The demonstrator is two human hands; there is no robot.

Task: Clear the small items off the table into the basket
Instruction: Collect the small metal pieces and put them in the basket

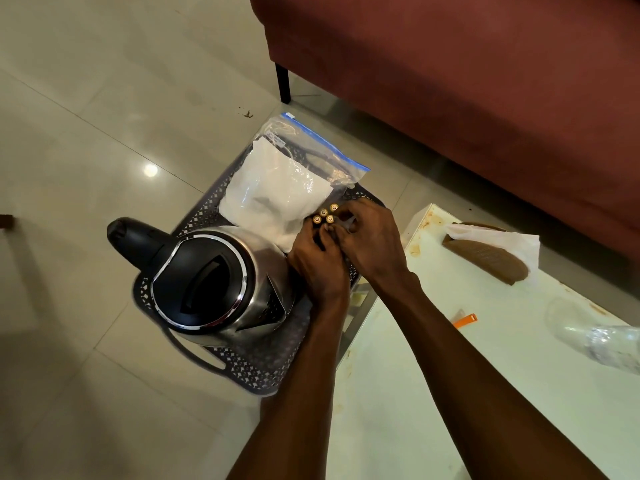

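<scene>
A dark perforated basket (pixel 258 365) stands on the floor left of the white table (pixel 398 393). Inside it sit a steel electric kettle (pixel 214 282) with a black lid and a zip bag of white powder (pixel 277 188). Over the basket's right side, my left hand (pixel 318 268) and my right hand (pixel 372 242) together hold a pack of several gold-tipped batteries (pixel 325 213), fingers curled round it. The pack's lower part is hidden by my fingers.
On the table lie a brown tissue holder with a white tissue (pixel 491 252), a small orange clip (pixel 465 321) and a crumpled clear plastic bottle (pixel 602 341). A red sofa (pixel 467 81) stands behind, its black leg (pixel 283 83) near the basket. Pale tiled floor surrounds everything.
</scene>
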